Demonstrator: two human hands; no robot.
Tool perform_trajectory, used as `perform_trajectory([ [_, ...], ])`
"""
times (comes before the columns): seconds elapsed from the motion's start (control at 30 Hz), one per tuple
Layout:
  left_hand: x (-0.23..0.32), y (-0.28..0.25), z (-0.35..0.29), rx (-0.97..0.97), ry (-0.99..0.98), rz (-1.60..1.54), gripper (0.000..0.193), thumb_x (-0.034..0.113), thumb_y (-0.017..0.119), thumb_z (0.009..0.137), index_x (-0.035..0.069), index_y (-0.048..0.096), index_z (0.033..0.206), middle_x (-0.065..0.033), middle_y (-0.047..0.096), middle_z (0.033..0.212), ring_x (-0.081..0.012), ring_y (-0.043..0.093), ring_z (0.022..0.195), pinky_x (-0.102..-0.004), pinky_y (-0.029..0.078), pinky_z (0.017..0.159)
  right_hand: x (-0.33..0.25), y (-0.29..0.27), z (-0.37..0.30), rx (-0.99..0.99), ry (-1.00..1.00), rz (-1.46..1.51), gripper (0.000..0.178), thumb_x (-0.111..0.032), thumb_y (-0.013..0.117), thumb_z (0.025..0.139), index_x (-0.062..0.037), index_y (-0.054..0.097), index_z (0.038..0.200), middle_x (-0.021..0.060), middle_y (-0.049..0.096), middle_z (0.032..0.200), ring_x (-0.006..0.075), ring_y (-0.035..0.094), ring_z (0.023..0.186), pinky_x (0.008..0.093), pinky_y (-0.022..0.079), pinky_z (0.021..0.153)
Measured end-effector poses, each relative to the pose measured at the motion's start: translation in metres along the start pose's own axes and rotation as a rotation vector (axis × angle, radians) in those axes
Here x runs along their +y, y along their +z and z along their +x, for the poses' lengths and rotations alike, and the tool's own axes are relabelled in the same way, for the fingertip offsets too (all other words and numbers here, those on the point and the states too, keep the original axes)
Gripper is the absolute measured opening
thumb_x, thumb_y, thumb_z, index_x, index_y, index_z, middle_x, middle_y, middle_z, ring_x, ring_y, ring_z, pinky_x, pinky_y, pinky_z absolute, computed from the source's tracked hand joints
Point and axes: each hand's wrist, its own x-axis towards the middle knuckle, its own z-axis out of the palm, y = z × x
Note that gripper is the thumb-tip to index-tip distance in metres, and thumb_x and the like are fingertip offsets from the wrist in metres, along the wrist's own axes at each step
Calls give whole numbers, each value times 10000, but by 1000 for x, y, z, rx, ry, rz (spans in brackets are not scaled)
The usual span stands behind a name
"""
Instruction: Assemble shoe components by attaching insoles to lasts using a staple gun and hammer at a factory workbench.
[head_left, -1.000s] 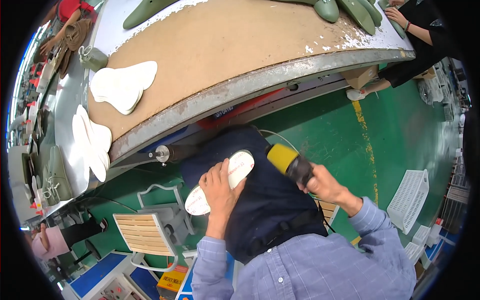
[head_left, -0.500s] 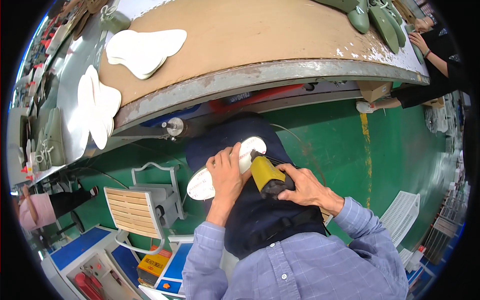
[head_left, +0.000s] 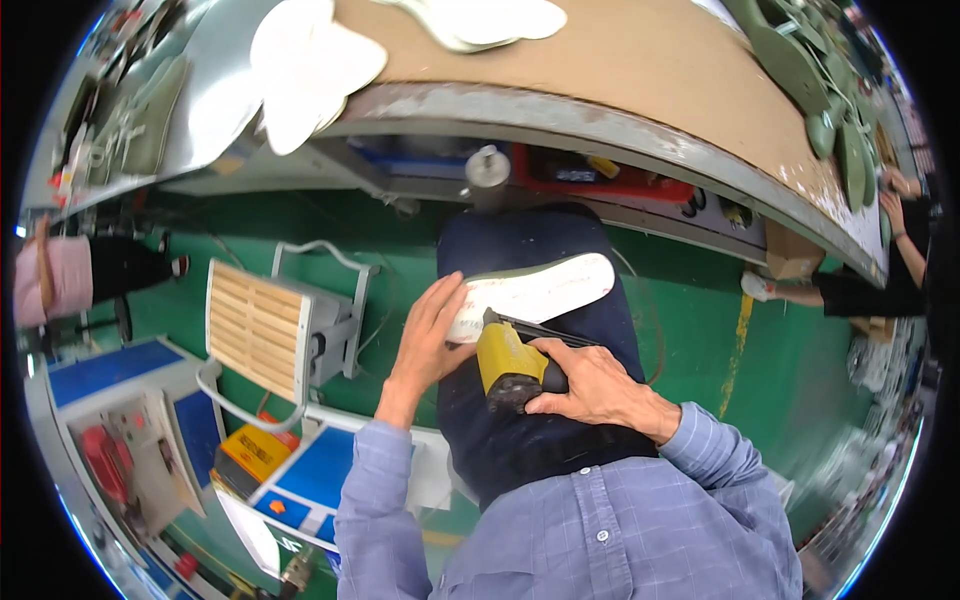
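Note:
Across my dark-clad lap lies a green shoe last with a white insole board [head_left: 560, 288] on its upward face; red print shows on the board. My left hand [head_left: 428, 335] is closed around the last's left end, fingers on the board's edge, thumb partly hidden below. My right hand [head_left: 592, 385] grips a yellow and black staple gun [head_left: 510, 358] by its dark handle. The gun's nose is over the board's left part, close to my left fingers; I cannot tell whether it touches. The handle is mostly covered by my hand.
Ahead stands a worktable [head_left: 640, 110] with stacked white insole boards [head_left: 305, 75] and green shoe lasts [head_left: 795, 65]. A slatted seat [head_left: 258, 330] and a blue-topped cart [head_left: 315, 470] stand left. One person [head_left: 60, 275] is at far left, another's hand [head_left: 893, 212] at far right.
My left hand has shifted from the board's middle to its left end. The gun's nose has moved from the right end to the left part. The last lies flatter, and the whole view has turned.

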Motion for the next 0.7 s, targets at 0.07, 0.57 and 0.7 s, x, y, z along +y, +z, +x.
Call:
perform_trajectory([
  [0.07, -1, 3, -2, 16, -42, -44, 867, 74, 837, 605, 43, 442, 1376, -142, 447, 1435, -349, 441, 1300, -430, 392, 1071, -2, 10, 7, -12, -22, 0, 834, -594, 708, 760, 20, 479, 1275, 267, 660, 970, 438, 643, 917, 454, 508, 813],
  [0.57, 0, -1, 8, -27, -74, -101, 911, 119, 830, 649, 36, 368, 1429, -156, 433, 1427, -347, 429, 1286, -416, 365, 1062, -8, -8, -4, 51, 47, 24, 856, -574, 754, 723, 22, 487, 1276, 242, 667, 1010, 393, 671, 939, 426, 524, 824],
  [0.7, 50, -6, 63, -207, -184, 112, 737, 318, 803, 677, 35, 477, 1274, -157, 604, 1058, -317, 578, 1035, -487, 419, 825, -14, -74, -60, 433, 2, 31, 985, -782, 656, 681, -4, 534, 1272, 179, 677, 1037, 283, 683, 944, 367, 527, 809],
])
